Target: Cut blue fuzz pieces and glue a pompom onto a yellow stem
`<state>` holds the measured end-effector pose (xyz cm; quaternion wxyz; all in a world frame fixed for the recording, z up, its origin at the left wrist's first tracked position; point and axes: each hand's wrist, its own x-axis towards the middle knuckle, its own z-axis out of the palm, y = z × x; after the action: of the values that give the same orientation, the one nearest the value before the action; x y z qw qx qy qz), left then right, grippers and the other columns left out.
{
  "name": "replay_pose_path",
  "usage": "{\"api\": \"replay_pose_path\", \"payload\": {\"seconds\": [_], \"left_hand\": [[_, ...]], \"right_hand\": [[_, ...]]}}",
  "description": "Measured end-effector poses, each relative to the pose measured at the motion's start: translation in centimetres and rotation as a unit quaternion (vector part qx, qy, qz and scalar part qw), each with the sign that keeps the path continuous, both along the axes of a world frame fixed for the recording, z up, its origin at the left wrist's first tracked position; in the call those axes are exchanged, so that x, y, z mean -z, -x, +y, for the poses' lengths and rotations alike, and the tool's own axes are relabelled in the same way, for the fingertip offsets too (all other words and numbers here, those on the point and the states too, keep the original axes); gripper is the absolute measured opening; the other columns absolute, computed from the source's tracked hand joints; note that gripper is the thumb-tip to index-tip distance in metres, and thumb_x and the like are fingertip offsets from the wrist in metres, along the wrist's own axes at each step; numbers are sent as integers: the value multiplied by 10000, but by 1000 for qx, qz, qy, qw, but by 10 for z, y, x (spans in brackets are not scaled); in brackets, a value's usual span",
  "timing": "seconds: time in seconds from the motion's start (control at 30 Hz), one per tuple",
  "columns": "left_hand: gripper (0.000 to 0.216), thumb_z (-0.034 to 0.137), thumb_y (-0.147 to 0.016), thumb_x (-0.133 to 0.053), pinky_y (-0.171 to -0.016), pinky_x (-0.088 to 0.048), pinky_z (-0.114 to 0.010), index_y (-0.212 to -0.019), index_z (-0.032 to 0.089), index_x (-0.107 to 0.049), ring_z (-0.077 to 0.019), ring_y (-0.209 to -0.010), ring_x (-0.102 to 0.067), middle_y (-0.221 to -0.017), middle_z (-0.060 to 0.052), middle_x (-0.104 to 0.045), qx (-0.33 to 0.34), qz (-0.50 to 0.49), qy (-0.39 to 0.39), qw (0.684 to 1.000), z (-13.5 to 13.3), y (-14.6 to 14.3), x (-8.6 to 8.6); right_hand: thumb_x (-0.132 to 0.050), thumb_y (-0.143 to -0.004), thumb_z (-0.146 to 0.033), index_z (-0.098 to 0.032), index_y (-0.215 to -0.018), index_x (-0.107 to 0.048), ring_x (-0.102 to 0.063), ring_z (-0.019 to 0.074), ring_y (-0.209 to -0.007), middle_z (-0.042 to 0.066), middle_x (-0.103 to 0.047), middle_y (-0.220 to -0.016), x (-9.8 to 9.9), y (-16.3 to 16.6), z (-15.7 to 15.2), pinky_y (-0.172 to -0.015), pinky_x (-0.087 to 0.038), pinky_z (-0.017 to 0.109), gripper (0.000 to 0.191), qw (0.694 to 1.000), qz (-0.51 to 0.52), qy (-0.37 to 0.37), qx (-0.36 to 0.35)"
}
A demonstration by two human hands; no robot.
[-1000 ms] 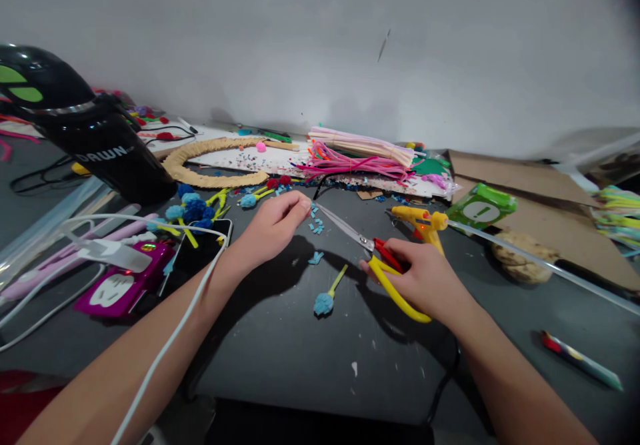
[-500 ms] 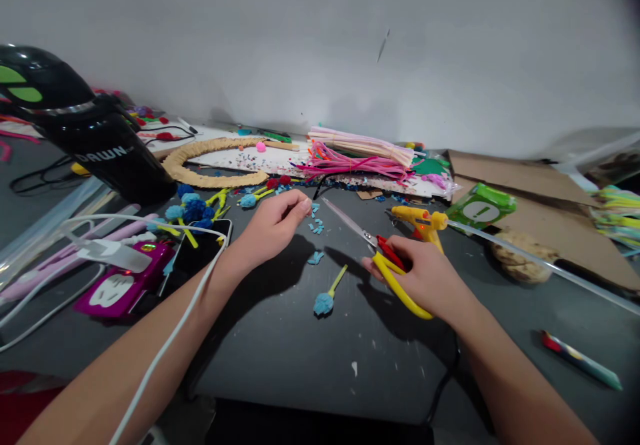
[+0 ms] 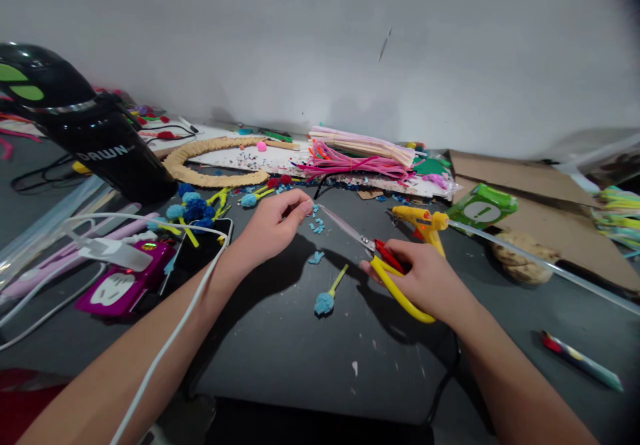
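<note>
My right hand point(image 3: 425, 278) grips yellow-and-red handled scissors point(image 3: 373, 248), blades pointing up-left toward my left hand point(image 3: 273, 225). The fingertips of my left hand are pinched together near the blade tips, right above small blue cuttings point(image 3: 316, 226) on the dark table point(image 3: 280, 345); what they pinch is too small to tell. A blue pom-pom on a yellow stem point(image 3: 327, 297) lies between my hands. A white cable point(image 3: 170, 338) runs along my left forearm.
A yellow glue gun point(image 3: 420, 221) stands behind my right hand. A black helmet-like object point(image 3: 85, 131), a purple device point(image 3: 123, 285) and a phone point(image 3: 203, 248) lie left. Blue pom-poms point(image 3: 193, 208), a tan ring point(image 3: 210, 161), pink pipe cleaners point(image 3: 355, 158), a green packet point(image 3: 480, 208), cardboard point(image 3: 540, 211).
The scissors rose slightly, then came back down, blade tips now nearer my left fingertips. My left hand has hardly moved.
</note>
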<state>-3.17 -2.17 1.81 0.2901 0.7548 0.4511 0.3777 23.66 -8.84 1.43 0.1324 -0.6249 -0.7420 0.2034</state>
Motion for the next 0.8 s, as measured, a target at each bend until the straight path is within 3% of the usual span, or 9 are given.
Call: {"api": "replay_pose_path", "payload": {"seconds": [0.8], "left_hand": [[215,312,-950,-485,-580,-374,-229,-841,163,-594,-121,-640,-491,-705,1,-553,3,-6,-4,1000,1,1,2]], "right_hand": [[-648,-785,-572,-223,-655,-448,-409,128,-555,-37,-470,-566,-2,0,0,-517,-277,254,423,1000,10,0,1]]}}
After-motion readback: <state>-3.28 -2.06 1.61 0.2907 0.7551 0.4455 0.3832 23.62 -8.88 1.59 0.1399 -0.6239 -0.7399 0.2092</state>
